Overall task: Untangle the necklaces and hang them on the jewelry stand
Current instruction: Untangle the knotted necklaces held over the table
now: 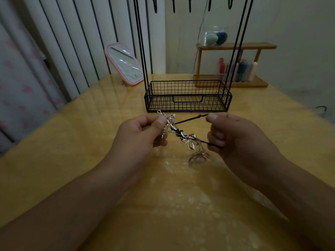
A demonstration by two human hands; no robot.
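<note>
A glossy yellow wooden desk (72,151) is carrying a black wire-basket jewelry stand (187,98) at its middle, a pink-framed mirror (125,64) leaning behind on the left, and a wooden rack (233,77) standing at the back right.

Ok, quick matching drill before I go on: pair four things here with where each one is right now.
Things:
1. tangled necklaces
2. pink mirror
3. wire basket
4. clear jar

Places:
A. on top of the wooden shelf
B. leaning at the table's back left
C. between the left hand and right hand
D. base of the jewelry stand

Pairs: 1-C, 2-B, 3-D, 4-A
</note>
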